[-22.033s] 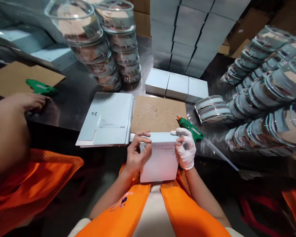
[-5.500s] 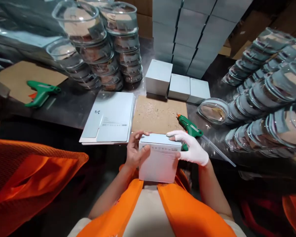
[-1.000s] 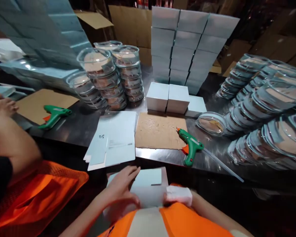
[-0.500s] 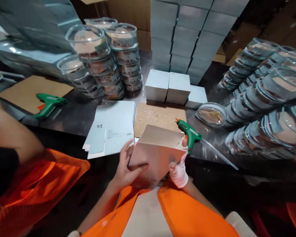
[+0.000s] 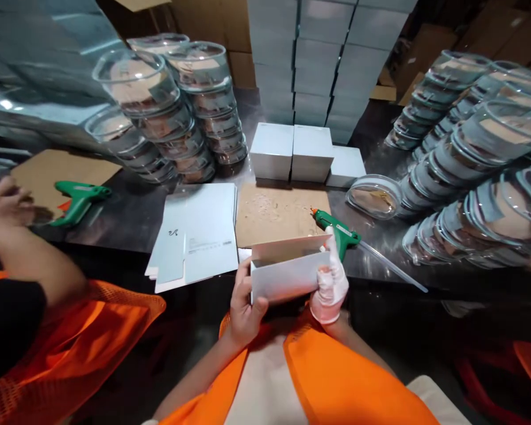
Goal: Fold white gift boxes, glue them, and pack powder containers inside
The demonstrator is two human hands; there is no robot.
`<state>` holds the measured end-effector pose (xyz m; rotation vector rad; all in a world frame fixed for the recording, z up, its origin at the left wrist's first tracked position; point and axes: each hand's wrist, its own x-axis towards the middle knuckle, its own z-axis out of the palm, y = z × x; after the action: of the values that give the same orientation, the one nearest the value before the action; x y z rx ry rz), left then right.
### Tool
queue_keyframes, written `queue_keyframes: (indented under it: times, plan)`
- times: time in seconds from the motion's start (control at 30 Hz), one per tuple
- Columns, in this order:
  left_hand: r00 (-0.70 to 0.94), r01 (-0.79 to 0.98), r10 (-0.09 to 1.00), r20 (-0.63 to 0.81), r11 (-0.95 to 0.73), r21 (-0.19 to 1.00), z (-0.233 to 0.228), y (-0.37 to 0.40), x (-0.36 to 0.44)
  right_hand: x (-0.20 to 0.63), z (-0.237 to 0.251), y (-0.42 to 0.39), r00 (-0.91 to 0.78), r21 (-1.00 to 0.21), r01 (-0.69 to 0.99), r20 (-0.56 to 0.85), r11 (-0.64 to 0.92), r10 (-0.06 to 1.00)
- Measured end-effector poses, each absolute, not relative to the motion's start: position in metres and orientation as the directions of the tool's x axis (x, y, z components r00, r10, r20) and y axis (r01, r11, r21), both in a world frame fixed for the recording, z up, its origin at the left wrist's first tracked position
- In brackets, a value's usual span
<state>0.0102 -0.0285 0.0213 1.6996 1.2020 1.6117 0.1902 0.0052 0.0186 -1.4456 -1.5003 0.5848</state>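
A pale blue-grey carton box (image 5: 285, 273), half folded with its top flap up, is held in front of my chest at the table's near edge. My bare left hand (image 5: 242, 300) grips its left side. The right side is gripped by my right hand (image 5: 331, 282), which wears a white glove. Just beyond the box lies a brown cardboard mat (image 5: 279, 211) with glue specks. A green glue gun (image 5: 337, 232) lies at the mat's right corner, close to my right hand. A stack of flat carton blanks (image 5: 197, 232) lies left of the mat.
Three finished boxes (image 5: 303, 152) stand behind the mat, below a tall wall of boxes (image 5: 323, 53). Stacks of clear plastic tubs stand at the left (image 5: 168, 112) and the right (image 5: 473, 171). A co-worker's hand (image 5: 2, 203) reaches near a second glue gun (image 5: 77, 198) on the left.
A second ago the carton was a flat blank low in my lap. I have raised it and it now stands up as a box shape. The co-worker's hand moved toward the left glue gun.
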Motion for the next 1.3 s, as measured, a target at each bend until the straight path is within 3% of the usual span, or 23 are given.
queue_keyframes:
  times: [0.1,0.2,0.27,0.33,0.43,0.5,0.57,0.8,0.97,1.03,1.13,1.2,1.3]
  plan:
    - [0.017,0.326,0.873,0.488,-0.466,0.823,0.021,-0.029,0.007,0.193,0.025,0.008,0.398,-0.918,0.326,0.348,0.224,0.849]
    - [0.195,0.399,0.834,0.516,-0.548,0.735,0.020,-0.028,-0.008,0.203,0.030,0.007,0.378,-0.947,0.186,0.316,0.263,0.870]
    - [0.157,0.447,0.836,0.525,-0.535,0.717,0.016,-0.027,-0.021,0.219,0.029,0.005,0.347,-0.959,0.155,0.278,0.238,0.896]
    - [0.036,0.489,0.855,0.517,-0.467,0.737,0.008,-0.027,-0.031,0.243,0.026,0.007,0.373,-0.940,0.321,0.238,0.116,0.897]
    - [-0.070,0.523,0.855,0.514,-0.408,0.748,-0.003,-0.024,-0.038,0.281,0.020,0.019,0.479,-0.747,0.619,0.115,-0.242,0.870]
    - [-0.073,0.535,0.848,0.525,-0.411,0.739,-0.008,-0.021,-0.035,0.296,0.016,0.032,0.523,-0.658,0.626,-0.044,-0.419,0.851]
    - [-0.065,0.536,0.858,0.509,-0.400,0.743,-0.010,-0.016,-0.030,0.303,0.013,0.045,0.523,-0.677,0.549,-0.179,-0.490,0.833]
    - [-0.111,0.437,0.880,0.462,-0.374,0.818,-0.009,-0.004,-0.019,0.287,0.009,0.050,0.508,-0.890,0.250,-0.214,-0.381,0.834]
    - [-0.128,0.416,0.894,0.429,-0.344,0.842,0.005,0.006,-0.008,0.267,0.032,0.026,0.624,-0.994,0.045,-0.047,-0.096,0.780]
    - [-0.119,0.412,0.885,0.451,-0.369,0.833,0.013,0.011,-0.003,0.262,0.050,0.017,0.490,-0.997,-0.022,-0.073,-0.071,0.869]
    - [-0.110,0.449,0.870,0.480,-0.387,0.805,0.023,0.015,0.006,0.256,0.069,0.003,0.207,-0.981,-0.027,-0.195,-0.194,0.959]
    - [-0.105,0.477,0.865,0.491,-0.390,0.788,0.027,0.015,0.011,0.249,0.070,-0.007,0.192,-0.976,-0.010,-0.216,-0.219,0.957]
    - [-0.098,0.500,0.841,0.533,-0.421,0.757,0.029,0.011,0.017,0.236,0.058,-0.020,0.166,-0.981,0.110,-0.138,-0.158,0.976]
